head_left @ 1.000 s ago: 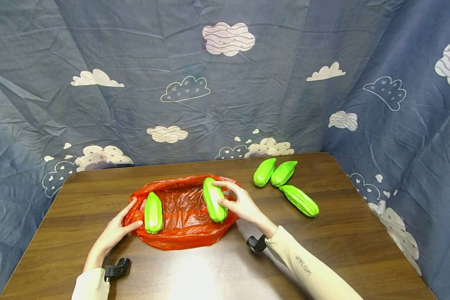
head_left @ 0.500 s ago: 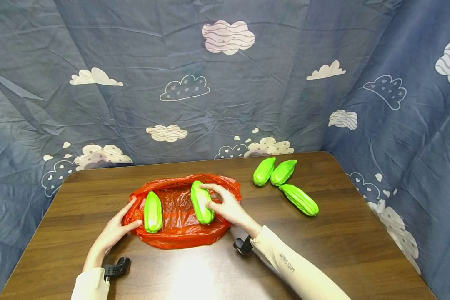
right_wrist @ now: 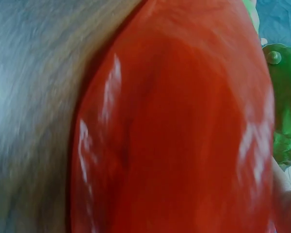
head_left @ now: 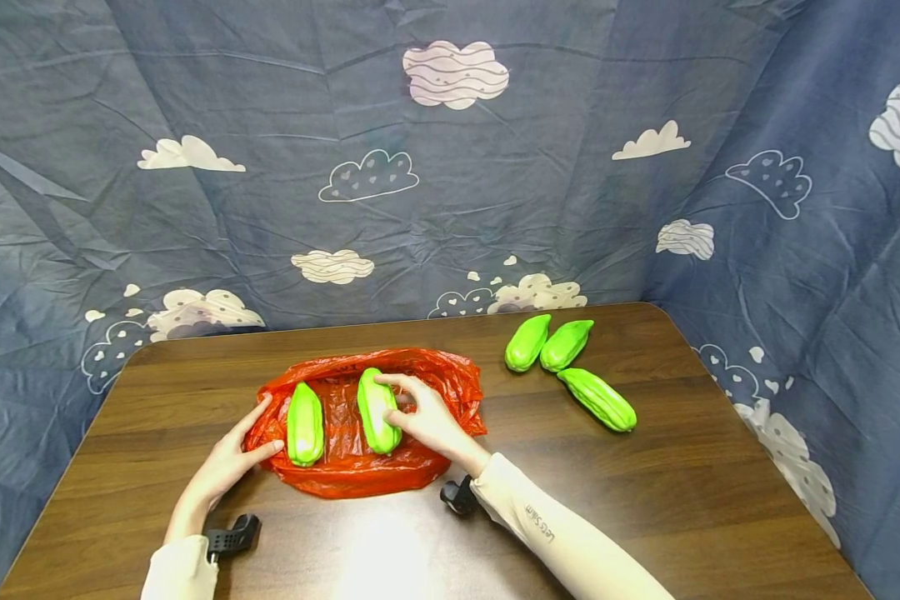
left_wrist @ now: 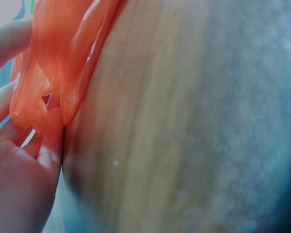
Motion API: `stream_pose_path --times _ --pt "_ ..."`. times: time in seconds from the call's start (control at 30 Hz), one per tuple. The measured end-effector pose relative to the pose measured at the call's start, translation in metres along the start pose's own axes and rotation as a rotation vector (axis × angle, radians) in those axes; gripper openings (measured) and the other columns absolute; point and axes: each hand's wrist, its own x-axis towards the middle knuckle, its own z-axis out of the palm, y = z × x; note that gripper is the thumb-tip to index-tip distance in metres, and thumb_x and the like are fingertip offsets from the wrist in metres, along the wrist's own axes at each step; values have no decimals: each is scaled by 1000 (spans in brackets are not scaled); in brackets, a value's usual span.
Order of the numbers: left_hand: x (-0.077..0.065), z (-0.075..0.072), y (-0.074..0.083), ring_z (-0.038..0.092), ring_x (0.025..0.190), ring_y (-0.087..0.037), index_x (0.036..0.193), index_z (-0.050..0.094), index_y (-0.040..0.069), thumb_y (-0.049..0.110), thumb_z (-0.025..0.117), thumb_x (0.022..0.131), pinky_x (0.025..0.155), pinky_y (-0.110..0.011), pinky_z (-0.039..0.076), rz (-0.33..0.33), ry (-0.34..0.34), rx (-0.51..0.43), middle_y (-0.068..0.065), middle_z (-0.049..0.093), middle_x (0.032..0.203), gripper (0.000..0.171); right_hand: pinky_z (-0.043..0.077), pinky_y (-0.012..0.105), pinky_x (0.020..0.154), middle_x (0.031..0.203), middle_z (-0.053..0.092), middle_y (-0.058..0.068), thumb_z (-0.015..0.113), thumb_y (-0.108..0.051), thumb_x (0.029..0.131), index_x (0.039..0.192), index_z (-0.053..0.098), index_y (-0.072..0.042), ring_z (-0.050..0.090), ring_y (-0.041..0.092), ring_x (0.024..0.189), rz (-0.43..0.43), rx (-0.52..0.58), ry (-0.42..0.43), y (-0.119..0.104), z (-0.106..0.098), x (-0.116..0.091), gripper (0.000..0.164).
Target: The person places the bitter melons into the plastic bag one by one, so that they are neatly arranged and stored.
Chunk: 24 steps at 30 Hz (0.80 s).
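Observation:
A red plastic bag (head_left: 345,482) lies spread on the table with its mouth facing up. My left hand (head_left: 223,462) holds its left edge; in the left wrist view the fingers (left_wrist: 51,141) sit behind the plastic. Inside the bag, on the left, lies a long, ridged green gourd (head_left: 305,425). My right hand (head_left: 429,417) grips a second green gourd (head_left: 377,417) by its right side, thumb near and fingers at the far end, over the middle of the bag. Red plastic hides most of this grip in the right wrist view, where the gourd (right_wrist: 287,102) shows at the edge.
At the back right of the wooden table (head_left: 690,467) lie a green gourd (head_left: 527,343), another gourd (head_left: 567,346) close beside it, and a third gourd (head_left: 598,400) in front. A blue cloud-print cloth (head_left: 540,208) hangs behind the table and along the right.
My right hand has moved left with its gourd, from the bag's right end to near its middle. The left hand and the other gourds stay where they were.

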Motion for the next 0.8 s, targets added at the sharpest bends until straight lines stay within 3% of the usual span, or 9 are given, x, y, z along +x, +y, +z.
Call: stream_pose_path --times 0.07,0.1,0.23,0.3,0.8 --pt "0 0 0 32 129 -45 152 21 7 20 65 92 94 -25 35 0 1 2 -33 22 149 76 51 33 78 126 52 26 60 9 83 130 53 6 58 39 105 7 20 1 12 6 4 48" --pt "0 0 0 32 129 -45 152 21 7 19 65 92 95 -26 35 1 0 -4 -33 22 149 76 52 31 77 126 52 25 60 9 83 130 53 4 59 38 105 12 27 5 18 9 6 48" --pt "0 0 0 29 129 -47 152 20 7 18 65 92 102 -48 31 0 -3 -19 -34 20 149 76 51 23 76 124 53 20 63 6 82 131 55 -2 60 34 106 12 32 24 42 22 13 49" --pt "-1 0 0 28 129 -47 152 20 6 17 65 92 101 -58 27 -2 -5 -25 -34 20 149 76 51 24 77 122 52 21 63 6 82 131 56 -2 60 34 106 19 25 28 43 26 15 50" --pt "0 0 0 28 130 -48 153 19 8 16 65 92 102 -58 26 -1 -8 -33 -34 20 149 76 51 32 83 123 51 18 69 1 80 129 58 -4 61 30 102 25 -97 49 49 54 25 50"
